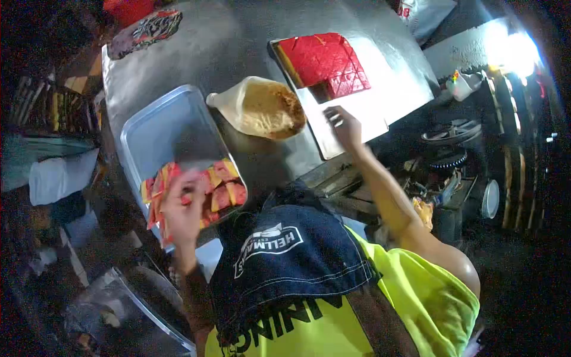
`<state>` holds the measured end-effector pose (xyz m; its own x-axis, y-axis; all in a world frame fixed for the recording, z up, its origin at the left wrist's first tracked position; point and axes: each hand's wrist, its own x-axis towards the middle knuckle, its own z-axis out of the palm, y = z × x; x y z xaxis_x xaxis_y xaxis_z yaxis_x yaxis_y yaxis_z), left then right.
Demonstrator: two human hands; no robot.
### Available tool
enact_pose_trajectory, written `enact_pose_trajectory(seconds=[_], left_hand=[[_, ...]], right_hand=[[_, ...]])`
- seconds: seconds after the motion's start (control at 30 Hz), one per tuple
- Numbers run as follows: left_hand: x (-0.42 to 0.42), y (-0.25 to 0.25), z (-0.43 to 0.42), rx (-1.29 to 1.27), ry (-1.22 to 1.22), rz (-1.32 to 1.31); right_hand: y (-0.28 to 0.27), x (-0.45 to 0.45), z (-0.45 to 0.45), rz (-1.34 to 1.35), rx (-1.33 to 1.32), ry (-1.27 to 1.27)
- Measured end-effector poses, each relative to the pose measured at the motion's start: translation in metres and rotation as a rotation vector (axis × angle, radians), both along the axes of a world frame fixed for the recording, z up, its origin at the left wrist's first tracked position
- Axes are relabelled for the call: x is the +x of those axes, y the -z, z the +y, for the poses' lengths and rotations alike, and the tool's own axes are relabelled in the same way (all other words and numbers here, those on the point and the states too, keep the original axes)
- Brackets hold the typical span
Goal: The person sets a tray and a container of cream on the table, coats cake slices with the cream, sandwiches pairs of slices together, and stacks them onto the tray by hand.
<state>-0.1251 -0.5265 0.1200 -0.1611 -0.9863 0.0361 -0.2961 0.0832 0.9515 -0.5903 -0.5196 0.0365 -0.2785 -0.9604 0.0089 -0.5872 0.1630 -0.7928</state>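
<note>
1. The left hand (pixel 181 209), blurred, appears over red-and-yellow pieces (pixel 223 197) in a plastic tub (pixel 159 128); its grip cannot be told.
2. Fingers curled, the right hand (pixel 346 128) is near a scored red slab (pixel 326 59) on a white board (pixel 372 113); any grasp is unclear.

In front of me spreads a grey metal surface (pixel 232 33), its sheen turning to a bright glare on my right. To my left a clear plastic container (pixel 156 122) with rounded corners stands on it, its length running away from me. Just to the right of that lies a pale cut-open vessel (pixel 235 110), its narrow neck pointing toward the container; I cannot tell if the two touch. Farther right I have a white board (pixel 370 114) lying flat at a slant, its near corner close to my edge. A dark, crumpled, patterned bundle (pixel 151 34) lies at the far left corner.
</note>
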Motion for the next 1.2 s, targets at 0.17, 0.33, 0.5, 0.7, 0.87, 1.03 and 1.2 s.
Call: enact_pose_trajectory(seconds=[0.17, 0.33, 0.5, 0.7, 0.87, 1.03, 1.2], left_hand=[[-0.177, 0.023, -0.001, 0.209, 0.483, -0.112], [-0.307, 0.116, -0.029, 0.282, 0.471, -0.391], [-0.344, 0.112, -0.027, 0.096, 0.403, -0.628], [-0.350, 0.116, -0.013, 0.229, 0.315, -0.532], [-0.368, 0.088, -0.018, 0.196, 0.325, -0.584], [-0.402, 0.117, -0.093, -0.251, 0.121, -0.384], [-0.425, 0.155, -0.151, -0.241, 0.057, -0.355]], right_hand=[[0.036, -0.245, 0.014, 0.447, 0.434, 0.406], [0.029, -0.272, 0.021, 0.439, 0.526, 0.301], [0.036, -0.280, 0.037, 0.524, 0.529, 0.325], [0.019, -0.280, 0.063, 0.557, 0.559, 0.340], [0.016, -0.295, 0.061, 0.550, 0.586, 0.241], [0.030, -0.310, 0.057, 0.473, 0.668, 0.226], [0.016, -0.302, 0.061, 0.447, 0.634, 0.263]])
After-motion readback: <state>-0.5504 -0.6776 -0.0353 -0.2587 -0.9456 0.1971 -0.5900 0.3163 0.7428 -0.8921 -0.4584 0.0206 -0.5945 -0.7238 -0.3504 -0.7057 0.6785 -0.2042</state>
